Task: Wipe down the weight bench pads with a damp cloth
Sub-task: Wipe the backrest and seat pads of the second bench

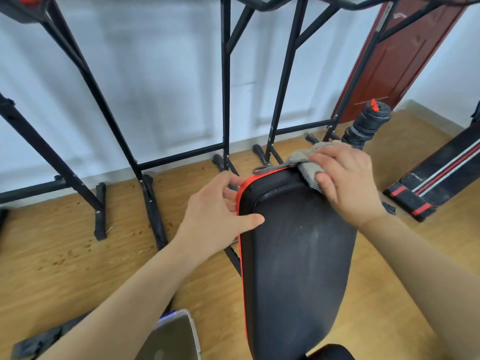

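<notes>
- Fingers (327, 157) of the right hand (349, 187) lie across a bunched grey terry cloth (302, 159). The thumb pinches its near fold, so they are clamped on the cloth and press it down.
- Fingers (232, 181) of the left hand (214, 216) are curled round the side edge of the long black vinyl bench pad with red piping (298, 261), with the thumb flat on top. It's a bracing grip on the pad.
- Cloth location: far end of the pad, right-hand corner, partly draped over the end edge.
- Pad surface: pale dusty smears down the middle and near half, and no obvious wet track visible.
- Step, as I read it: wiping this pad has only started at the far end, and most of the top is not yet done.
- A second rounded black pad (331, 352) shows at the bottom edge, mostly cut off, so I can't tell its condition.
- Next move calls for:
  - pulling the cloth along the pad toward the body in overlapping passes, with steady downward pressure
  - the left hand giving way from the left edge so that strip and the red piping get covered
  - refolding the cloth if it bunches further, since there's less contact area as it sits
- Surroundings:
  - black steel rack frames (225, 81) on the wood-pattern floor (65, 242) behind
  - a black plate dumbbell with a red cap (367, 124) near the far end
  - a black board with red and white stripes (441, 175) to the right, well apart
  - a clear plastic lidded box (179, 333) beside the left forearm
</notes>
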